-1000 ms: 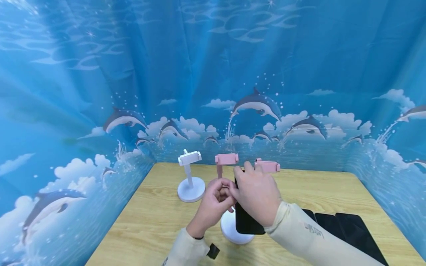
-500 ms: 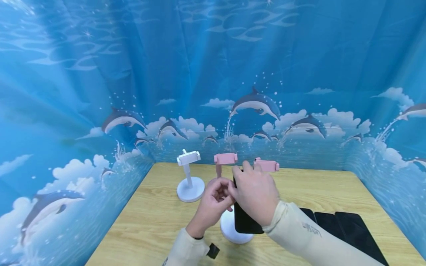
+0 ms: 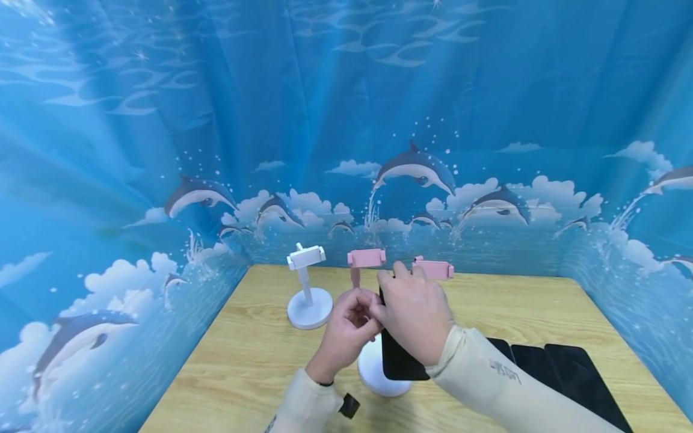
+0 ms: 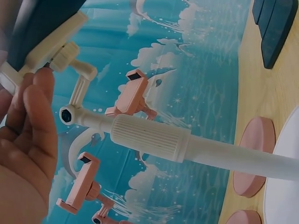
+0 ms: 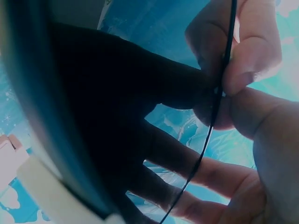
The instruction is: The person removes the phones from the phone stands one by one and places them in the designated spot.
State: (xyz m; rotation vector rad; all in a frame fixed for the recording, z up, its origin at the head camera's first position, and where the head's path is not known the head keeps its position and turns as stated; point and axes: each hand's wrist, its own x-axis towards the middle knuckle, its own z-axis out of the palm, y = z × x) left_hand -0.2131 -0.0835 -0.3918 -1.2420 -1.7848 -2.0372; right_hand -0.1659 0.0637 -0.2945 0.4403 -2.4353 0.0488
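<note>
A black smartphone [image 3: 399, 364] sits against the white clamp [image 4: 53, 44] of a white phone stand, whose round base [image 3: 373, 376] shows below the hands. My right hand [image 3: 415, 310] holds the phone from above, fingers over its top part. At the phone's left edge, my left hand [image 3: 344, 337] has thumb and forefinger together. In the left wrist view its curled fingertips [image 4: 44, 79] grip the clamp's end beside the knob. From there a jointed arm runs to the ribbed pole [image 4: 149, 137]. The right wrist view shows the phone's dark screen [image 5: 107, 93] mirroring a hand.
Behind, another white stand [image 3: 309, 310] stands to the left, with a pink stand [image 3: 366, 258] and a second pink stand [image 3: 435, 269] further right. Several black phones [image 3: 568, 376] lie side by side at the right. A dolphin-printed curtain [image 3: 325, 120] encloses the wooden table [image 3: 238, 361].
Both hands keep almost the same place at the phone and clamp. My left wrist has shifted very slightly to the right.
</note>
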